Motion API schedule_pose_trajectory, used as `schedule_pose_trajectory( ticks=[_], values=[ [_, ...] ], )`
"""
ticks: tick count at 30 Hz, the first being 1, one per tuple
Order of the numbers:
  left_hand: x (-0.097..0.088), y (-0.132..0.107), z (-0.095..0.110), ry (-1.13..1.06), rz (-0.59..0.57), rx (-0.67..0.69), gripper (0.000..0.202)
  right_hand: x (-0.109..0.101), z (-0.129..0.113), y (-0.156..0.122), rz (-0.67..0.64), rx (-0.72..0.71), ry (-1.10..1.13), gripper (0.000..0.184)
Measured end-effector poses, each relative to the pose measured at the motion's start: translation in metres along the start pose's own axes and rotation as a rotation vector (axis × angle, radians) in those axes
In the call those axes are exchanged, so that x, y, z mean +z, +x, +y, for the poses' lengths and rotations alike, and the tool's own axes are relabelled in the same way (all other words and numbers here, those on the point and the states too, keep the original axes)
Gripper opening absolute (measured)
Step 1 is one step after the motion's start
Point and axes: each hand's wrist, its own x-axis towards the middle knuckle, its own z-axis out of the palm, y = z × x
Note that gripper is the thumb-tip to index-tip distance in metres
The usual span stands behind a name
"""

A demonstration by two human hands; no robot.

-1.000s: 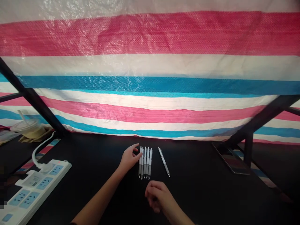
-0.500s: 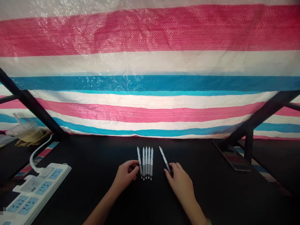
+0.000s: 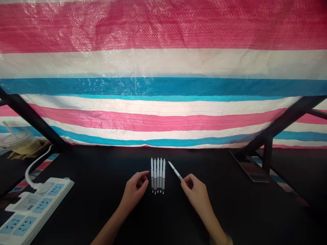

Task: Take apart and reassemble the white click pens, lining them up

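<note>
As we look down at the black bench [image 3: 102, 170], a striped red, white and blue tarp [image 3: 163, 68] hangs along its far edge behind dark metal struts [image 3: 30, 119]. At the far left corner sits a plastic cup with a straw [image 3: 19, 143], and a white cable [image 3: 32, 173] curves from there to the power strip [image 3: 38, 207] lying at the near left corner, its red light lit. Our left hand [image 3: 134, 192] is empty and loosely curled, its fingertips just beside the row of five white pens [image 3: 157, 175]. The pens lie side by side at the middle of the bench, parallel, with their grey tips toward us. To their right, our right hand [image 3: 195, 194] closes its fingertips on the lower end of a sixth pen [image 3: 175, 170], which slants up and left toward the row without touching it. Near the far right edge lies a dark, glossy phone [image 3: 249, 170].
</note>
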Motion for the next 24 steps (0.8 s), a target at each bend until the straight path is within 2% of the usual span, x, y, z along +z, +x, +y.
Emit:
schedule_pose_trajectory(
  ticks=[3,7,11,13,19,22,24],
  values=[
    [-0.002,-0.003,0.003,-0.229,-0.052,-0.089,0.041,-0.001,-0.006,-0.002,-0.096,0.025,0.223,0.030],
    [-0.002,-0.005,0.009,-0.469,-0.169,-0.089,0.056,0.009,-0.012,-0.010,-0.284,0.075,0.472,0.045],
    [-0.003,-0.008,0.010,-0.509,-0.191,-0.030,0.028,0.023,-0.019,-0.024,-0.461,0.147,0.617,0.052],
    [-0.004,-0.009,0.009,-0.517,-0.177,-0.021,0.022,0.028,-0.022,-0.031,-0.554,0.184,0.677,0.051],
    [-0.012,-0.008,0.007,-0.672,-0.193,0.036,0.024,0.036,-0.027,-0.046,-0.824,0.397,0.876,0.049],
    [-0.017,-0.008,0.008,-0.716,-0.289,0.056,0.029,0.039,-0.028,-0.049,-0.866,0.476,0.953,0.052],
    [-0.019,-0.009,0.010,-0.694,-0.290,0.037,0.027,0.040,-0.028,-0.050,-0.861,0.495,0.987,0.051]
  ],
)
